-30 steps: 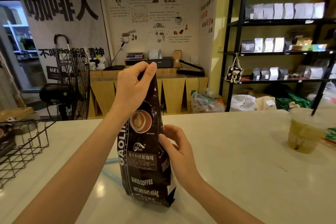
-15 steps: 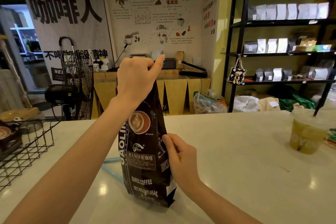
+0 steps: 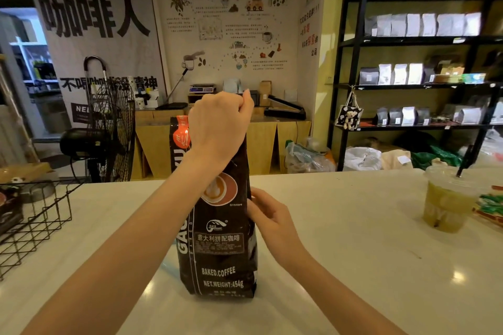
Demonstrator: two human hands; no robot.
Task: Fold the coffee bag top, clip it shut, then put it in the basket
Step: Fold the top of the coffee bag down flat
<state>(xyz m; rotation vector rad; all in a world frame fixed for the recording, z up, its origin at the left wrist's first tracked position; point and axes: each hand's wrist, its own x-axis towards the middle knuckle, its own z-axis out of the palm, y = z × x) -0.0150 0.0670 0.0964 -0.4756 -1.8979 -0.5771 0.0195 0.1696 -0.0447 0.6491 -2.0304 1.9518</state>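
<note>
A tall dark coffee bag (image 3: 220, 250) with a latte picture and white lettering stands upright on the white counter (image 3: 353, 239), in the middle of the view. My left hand (image 3: 217, 125) is closed over the bag's top, pinching it from above; an orange part of the bag shows to the left of that hand. My right hand (image 3: 268, 212) rests its fingers against the bag's right edge at mid height. A black wire basket (image 3: 35, 223) sits on the counter at the far left. A light blue object, possibly the clip (image 3: 166, 264), peeks out behind the bag's lower left.
A plastic cup with a green drink and straw (image 3: 446, 198) stands at the counter's right, with colourful packets (image 3: 490, 207) beside it. Behind the counter are a floor fan (image 3: 109, 122), wooden cabinets and black shelves of bags (image 3: 419, 76).
My left hand has curled tighter over the bag's top, and the orange panel now shows beside it. My right hand has slid slightly up along the bag's right edge.
</note>
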